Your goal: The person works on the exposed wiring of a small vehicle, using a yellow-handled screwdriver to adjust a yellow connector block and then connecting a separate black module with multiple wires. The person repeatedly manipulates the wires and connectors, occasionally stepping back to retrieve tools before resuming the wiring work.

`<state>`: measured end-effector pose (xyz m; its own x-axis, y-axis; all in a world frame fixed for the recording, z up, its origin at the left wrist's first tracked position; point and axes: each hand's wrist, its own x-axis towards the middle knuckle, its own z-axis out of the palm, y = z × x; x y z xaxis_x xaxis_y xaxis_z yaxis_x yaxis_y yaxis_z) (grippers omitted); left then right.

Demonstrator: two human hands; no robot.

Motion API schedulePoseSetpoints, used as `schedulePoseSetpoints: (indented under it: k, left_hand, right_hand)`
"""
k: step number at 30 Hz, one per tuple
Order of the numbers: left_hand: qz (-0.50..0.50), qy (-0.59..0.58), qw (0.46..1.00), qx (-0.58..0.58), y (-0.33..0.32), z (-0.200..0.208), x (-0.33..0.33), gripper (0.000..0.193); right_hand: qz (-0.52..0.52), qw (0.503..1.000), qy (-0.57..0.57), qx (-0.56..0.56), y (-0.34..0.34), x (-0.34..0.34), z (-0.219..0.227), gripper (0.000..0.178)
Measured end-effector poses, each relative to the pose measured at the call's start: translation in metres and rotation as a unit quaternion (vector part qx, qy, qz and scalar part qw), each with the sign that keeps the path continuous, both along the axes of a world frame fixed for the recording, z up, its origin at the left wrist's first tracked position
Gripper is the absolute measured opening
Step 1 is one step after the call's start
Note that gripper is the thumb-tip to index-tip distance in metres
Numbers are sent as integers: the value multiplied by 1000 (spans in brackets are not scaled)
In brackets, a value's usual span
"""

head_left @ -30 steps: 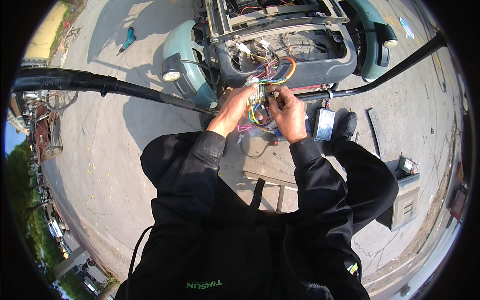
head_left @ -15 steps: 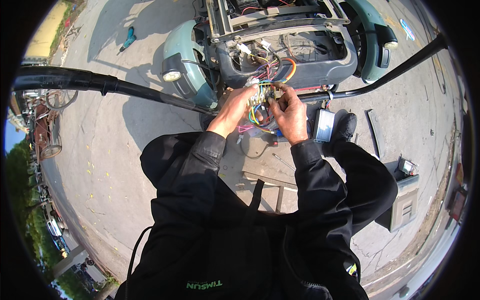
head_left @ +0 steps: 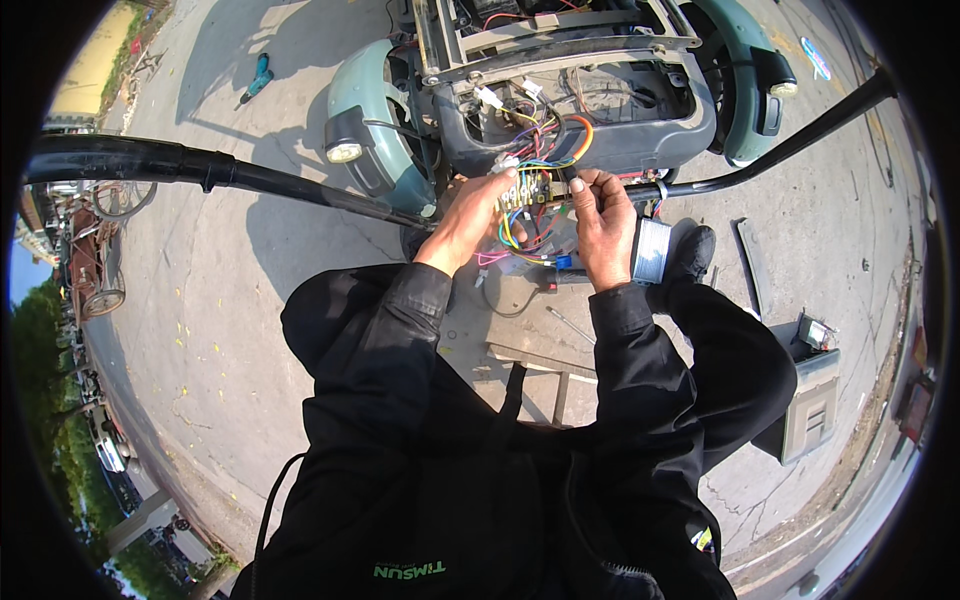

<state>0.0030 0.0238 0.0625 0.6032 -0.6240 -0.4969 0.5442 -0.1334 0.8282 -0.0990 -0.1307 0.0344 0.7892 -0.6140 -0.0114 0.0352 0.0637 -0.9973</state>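
Wrapped around the left side of a small terminal block (head_left: 521, 192) with brassy contacts, my left hand (head_left: 468, 222) is closed and holds it up. Coloured wires (head_left: 514, 228) in yellow, blue and red hang below the block, and more loop above it, among them a thick orange cable (head_left: 583, 140). Just right of the block, my right hand (head_left: 604, 228) has its thumb and fingers pinched together by a dark end near the orange cable. What sits between those fingertips is too small to make out.
A vehicle's dark body panel (head_left: 590, 150) lies ahead, with a green fender (head_left: 372, 120) at its left. A black bar (head_left: 290, 185) crosses at left. A finned metal box (head_left: 650, 250) stands by my shoe (head_left: 690, 254). A teal power drill (head_left: 257, 80) lies far left.
My right hand has moved right, away from the face of the terminal block, uncovering more of its contacts and a blue connector below. My left hand stays in place.
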Motion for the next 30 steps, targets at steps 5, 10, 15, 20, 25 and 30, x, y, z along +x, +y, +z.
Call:
schedulePoseSetpoints:
  k: [5, 10, 15, 20, 25, 30]
  left_hand:
    - [-1, 5, 1000, -23, -1, 0, 1, 44]
    - [-7, -23, 1000, -1, 1, -6, 2, 44]
    - [19, -89, 996, 19, -2, -8, 1, 46]
    - [-16, -15, 1000, -20, 0, -2, 2, 41]
    - [-20, -5, 1000, -21, 2, -1, 2, 41]
    - [-17, -13, 1000, -14, 1, -4, 1, 44]
  right_hand:
    - [26, 850, -132, 510, -24, -14, 22, 15]
    - [33, 937, -37, 347, -13, 2, 37, 36]
    - [-36, 991, 127, -3, 35, 11, 18, 28]
    - [-62, 974, 161, -149, 33, 4, 3, 21]
    - [-15, 945, 112, -307, 26, 10, -4, 18]
    - [-13, 917, 137, -375, 26, 14, -11, 17]
